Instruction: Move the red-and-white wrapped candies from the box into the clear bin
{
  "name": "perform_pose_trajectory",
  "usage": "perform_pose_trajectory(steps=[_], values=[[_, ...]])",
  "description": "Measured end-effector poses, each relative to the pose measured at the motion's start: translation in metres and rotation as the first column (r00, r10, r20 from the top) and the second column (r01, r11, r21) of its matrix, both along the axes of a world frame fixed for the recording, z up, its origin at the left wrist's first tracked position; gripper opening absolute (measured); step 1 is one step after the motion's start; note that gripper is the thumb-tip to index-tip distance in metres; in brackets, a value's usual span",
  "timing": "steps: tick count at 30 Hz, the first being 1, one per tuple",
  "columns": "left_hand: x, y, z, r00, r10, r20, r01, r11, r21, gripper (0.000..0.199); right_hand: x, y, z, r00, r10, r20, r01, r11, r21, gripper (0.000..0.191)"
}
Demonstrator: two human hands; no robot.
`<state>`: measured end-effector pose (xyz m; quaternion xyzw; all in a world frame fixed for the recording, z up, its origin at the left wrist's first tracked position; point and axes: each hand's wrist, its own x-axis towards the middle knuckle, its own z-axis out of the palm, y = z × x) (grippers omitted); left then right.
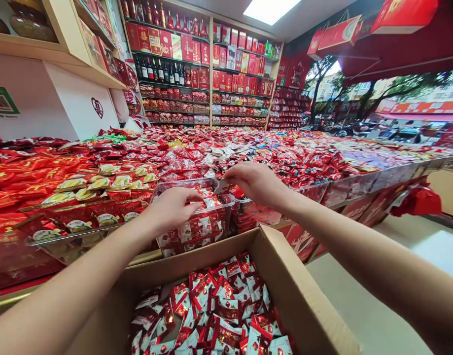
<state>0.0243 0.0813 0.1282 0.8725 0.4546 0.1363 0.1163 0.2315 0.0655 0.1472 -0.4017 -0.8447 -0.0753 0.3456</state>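
My left hand (176,209) reaches over a clear plastic bin (226,204) filled with small red-and-white wrapped candies (206,227). Its index finger and thumb show slightly apart at the candies, with nothing visible between them; the other fingers are hidden. Just right of the bin's far corner, my right hand (254,182) is closed in a pinch on a small whitish candy packet (222,186). Below both forearms stands an open cardboard box (296,286), with a loose heap of similar red-and-white candies (226,305) inside.
Red durian-labelled packets (108,214) lie in a bin to the left. A wide display of candies (315,167) spreads behind and right, edged by clear panels. Shelves with bottles and red boxes (192,52) line the back wall. A red bag (420,199) hangs at right.
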Motion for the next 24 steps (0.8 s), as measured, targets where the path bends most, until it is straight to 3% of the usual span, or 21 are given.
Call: perform_pose_trajectory(steps=[4,8,13,16,20,24], values=[[0.018,0.039,0.009,0.984,-0.098,-0.15,0.065,0.974,-0.215,0.028,-0.009,0.027,-0.002,0.965,-0.002,0.263,0.023,0.997,-0.078,0.018],[0.022,0.05,0.011,0.954,-0.171,-0.247,0.08,0.937,-0.34,0.027,-0.015,0.042,-0.004,0.896,0.081,0.437,-0.003,0.984,-0.175,0.017],[0.023,0.049,0.011,0.935,-0.183,-0.304,0.076,0.94,-0.333,0.025,-0.031,0.036,0.007,0.8,0.113,0.59,0.089,0.949,-0.302,0.023],[0.024,0.05,0.01,0.929,-0.182,-0.323,0.075,0.946,-0.317,0.021,-0.043,0.031,0.014,0.671,0.163,0.723,0.184,0.908,-0.376,0.028],[0.026,0.05,0.011,0.92,-0.188,-0.343,0.076,0.946,-0.314,0.018,-0.057,0.042,0.013,0.483,0.209,0.85,0.285,0.881,-0.378,0.033],[0.029,0.048,0.014,0.917,-0.181,-0.356,0.068,0.949,-0.307,0.013,-0.065,0.061,0.005,0.432,0.272,0.86,0.337,0.835,-0.434,0.03]])
